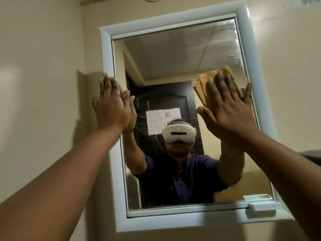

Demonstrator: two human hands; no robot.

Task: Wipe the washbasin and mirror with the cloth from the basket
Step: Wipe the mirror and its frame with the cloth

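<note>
Right hand [231, 108] pressed the cloth [208, 84] flat-fingered against the mirror [173, 58], upper right. Left hand [111, 105] rested flat on the frame [106, 49], well apart; unwiped glass lay leftward and below.

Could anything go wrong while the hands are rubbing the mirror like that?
Maybe. The right hand presses the cloth with flat fingers only, so it could slip and drop. The left hand lies flat on the mirror edge and may leave fingerprints. The small box on the frame's bottom right ledge could get knocked off if wiping goes low.
</note>
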